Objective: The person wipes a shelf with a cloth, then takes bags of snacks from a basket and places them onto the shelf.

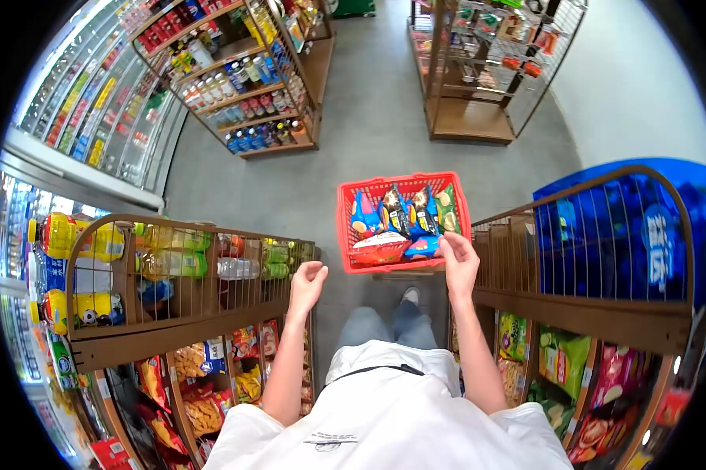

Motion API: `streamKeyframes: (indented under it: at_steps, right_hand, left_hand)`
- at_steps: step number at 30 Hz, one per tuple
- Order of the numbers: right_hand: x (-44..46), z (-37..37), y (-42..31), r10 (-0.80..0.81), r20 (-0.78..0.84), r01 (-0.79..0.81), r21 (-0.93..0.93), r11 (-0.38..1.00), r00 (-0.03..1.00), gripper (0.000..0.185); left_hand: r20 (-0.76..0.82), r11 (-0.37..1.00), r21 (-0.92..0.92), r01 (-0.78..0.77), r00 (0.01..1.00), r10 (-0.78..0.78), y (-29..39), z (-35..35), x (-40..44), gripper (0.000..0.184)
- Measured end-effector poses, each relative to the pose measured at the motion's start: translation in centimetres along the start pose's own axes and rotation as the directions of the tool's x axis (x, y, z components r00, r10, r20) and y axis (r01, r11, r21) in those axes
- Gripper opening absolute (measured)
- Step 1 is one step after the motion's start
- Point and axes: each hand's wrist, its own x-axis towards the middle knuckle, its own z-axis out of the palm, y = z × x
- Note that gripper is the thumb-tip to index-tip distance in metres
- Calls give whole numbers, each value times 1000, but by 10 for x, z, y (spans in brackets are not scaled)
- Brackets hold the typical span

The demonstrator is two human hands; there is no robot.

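A red plastic shopping basket (342,227) stands in front of me with several snack bags inside. Two black-and-blue bags (396,211) lie at its middle, and a green bag (446,210) leans at the right side. Nearer to me are a red-and-white bag (378,249) and a blue packet (422,248). My right hand (459,265) is over the basket's near right corner, fingers loosely bent beside the blue packet; whether it touches is unclear. Off the basket's left side, my left hand (309,283) hovers by the shelf, fingers loosely curled, nothing visible in it.
Close on my left is a shelf rack (188,317) with bottles on top and snack bags below. Another rack (580,309) on my right carries large blue packages (604,235). Beyond the grey floor (369,102) stand a drinks shelf (243,86) and a wire display rack (478,117).
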Motion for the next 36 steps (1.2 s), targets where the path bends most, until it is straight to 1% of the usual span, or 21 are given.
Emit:
streamKeyframes:
  at_steps: [2, 4, 5, 7, 9, 11, 13, 14, 15, 17, 19, 21, 22, 24, 29, 31, 32, 33, 34, 35, 36]
  right_hand:
    - [28, 12, 16, -16, 93, 26, -104, 994, 996, 20]
    - [45, 12, 46, 27, 205, 32, -280, 960, 978, 23]
    - [50, 14, 61, 54, 246, 37, -348, 937, 968, 25]
    - [54, 15, 100, 27, 364, 140, -426, 894, 931, 35]
    - [49, 19, 118, 42, 483, 301, -608, 734, 875, 41]
    - [52, 25, 130, 164, 499, 245, -652, 717, 851, 47]
    - [56, 32, 136, 175, 514, 261, -665, 700, 840, 48]
    - [58, 34, 141, 218, 494, 231, -695, 680, 842, 47]
    - [56, 35, 145, 262, 472, 202, -725, 658, 842, 46]
    - [51, 37, 147, 228, 427, 193, -740, 645, 875, 42]
    - [50, 36, 149, 237, 391, 163, -756, 634, 889, 38]
    - [48, 35, 151, 179, 388, 194, -745, 638, 904, 32]
    - [49, 33, 157, 209, 365, 131, -718, 683, 907, 31]
    - [49, 32, 171, 277, 322, -22, -616, 787, 906, 27]
    - [47, 34, 154, 132, 330, 95, -592, 800, 935, 26]
    - [48, 35, 138, 91, 332, 123, -570, 812, 939, 26]
    - [48, 35, 123, 163, 322, 35, -529, 848, 933, 26]
    - [48, 37, 110, 234, 317, -54, -486, 872, 919, 26]
    - [49, 39, 101, 252, 327, -66, -486, 871, 911, 25]
    - [50, 39, 92, 244, 330, -59, -484, 873, 912, 25]
    - [51, 38, 83, 267, 327, -100, -447, 889, 907, 23]
  left_hand:
    - [-56, 988, 136, -73, 995, 81, 10, -1, 3, 35]
    - [-2, 955, 271, -123, 992, 129, 16, 18, 0, 35]
    - [0, 960, 256, -116, 993, 120, 15, 27, 3, 35]
    - [83, 755, 518, -403, 902, 424, 6, 45, 11, 36]
    - [180, 552, 689, -471, 848, 499, 4, 67, 27, 44]
    - [269, 486, 742, -461, 869, 415, 0, 86, 46, 57]
    - [330, 458, 762, -458, 883, 334, 0, 101, 63, 61]
    - [389, 414, 782, -465, 884, 258, -5, 105, 69, 65]
    - [390, 420, 781, -462, 886, 250, -11, 108, 71, 65]
    - [416, 379, 828, -413, 906, 78, -27, 115, 81, 71]
    - [395, 384, 831, -402, 913, 101, -41, 116, 80, 71]
    - [385, 375, 812, -447, 893, 233, -53, 114, 80, 69]
    - [377, 364, 800, -476, 872, 312, -57, 112, 78, 65]
    - [395, 398, 769, -501, 861, 320, -63, 106, 81, 65]
    - [397, 473, 688, -550, 832, 388, -44, 89, 80, 57]
    - [352, 619, 557, -553, 833, 428, -29, 77, 77, 53]
    - [351, 615, 556, -559, 829, 437, -23, 71, 76, 53]
    - [338, 680, 484, -550, 835, 435, -17, 65, 74, 51]
    - [325, 738, 409, -536, 842, 431, -9, 59, 73, 49]
    - [321, 736, 409, -540, 839, 438, 0, 53, 71, 49]
    - [330, 824, 333, -459, 875, 354, 8, 48, 71, 49]
